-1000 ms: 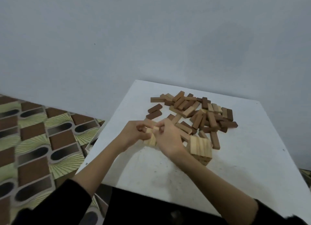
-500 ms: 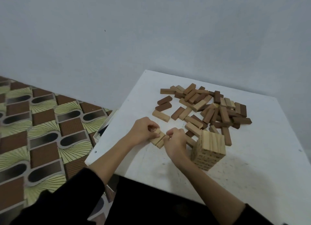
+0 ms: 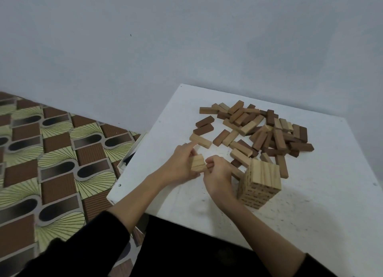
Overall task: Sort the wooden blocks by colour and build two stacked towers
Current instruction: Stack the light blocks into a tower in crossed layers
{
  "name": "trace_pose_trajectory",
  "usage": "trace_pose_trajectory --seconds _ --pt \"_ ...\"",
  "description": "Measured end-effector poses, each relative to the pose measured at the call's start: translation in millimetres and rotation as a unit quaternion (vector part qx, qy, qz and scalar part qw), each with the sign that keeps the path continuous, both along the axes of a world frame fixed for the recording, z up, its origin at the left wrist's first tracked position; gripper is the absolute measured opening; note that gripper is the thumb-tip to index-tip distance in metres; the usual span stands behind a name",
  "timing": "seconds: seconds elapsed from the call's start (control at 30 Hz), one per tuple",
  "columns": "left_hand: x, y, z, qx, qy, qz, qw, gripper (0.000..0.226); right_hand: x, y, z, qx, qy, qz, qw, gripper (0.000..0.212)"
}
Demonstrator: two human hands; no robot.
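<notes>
A tower of light wooden blocks (image 3: 260, 185) stands near the front of the white table (image 3: 310, 204). Behind it lies a loose heap of light and dark brown blocks (image 3: 267, 129). Left of the tower, my left hand (image 3: 182, 164) and my right hand (image 3: 218, 175) together hold a small bunch of light blocks (image 3: 198, 162) just above the tabletop. Both hands curl their fingers around it. A single light block (image 3: 200, 140) lies just beyond my left index finger.
Two dark blocks (image 3: 204, 125) lie apart at the heap's left side. The table's left edge and front left corner (image 3: 112, 198) are close to my left forearm. A patterned brown and green floor (image 3: 51, 162) lies to the left; a plain wall rises behind.
The bunch of light blocks between my hands has been turned so its square end faces up. Both hands stay at the same spot left of the tower.
</notes>
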State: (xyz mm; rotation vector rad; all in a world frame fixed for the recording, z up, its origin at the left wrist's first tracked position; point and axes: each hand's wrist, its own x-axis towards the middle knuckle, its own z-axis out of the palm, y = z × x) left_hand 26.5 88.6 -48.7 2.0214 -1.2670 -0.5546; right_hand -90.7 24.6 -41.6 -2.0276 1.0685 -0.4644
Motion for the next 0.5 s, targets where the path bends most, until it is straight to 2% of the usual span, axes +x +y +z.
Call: trace_pose_trajectory --seconds 0.07,0.2,0.37,0.5 --pt "5.4 -0.3 2.1 -0.022 0.016 -0.013 1.0 0.072 0.7 -0.1 -1.0 0.008 0.0 -0.004 1.0 0.027" --pt "14.3 0.6 0.1 -0.021 0.005 -0.038 0.999 0.076 2.9 -2.3 -2.8 0.015 -0.006 -0.002 1.0 0.043" --pt "22.1 10.5 -5.3 -0.024 0.002 -0.011 1.0 0.087 4.6 -4.4 -7.1 0.048 -0.032 0.028 0.998 0.058" --pt "18.3 16.7 -9.9 -0.057 0.019 0.016 0.998 0.082 4.0 -3.4 -10.6 0.043 -0.053 0.045 0.997 0.062"
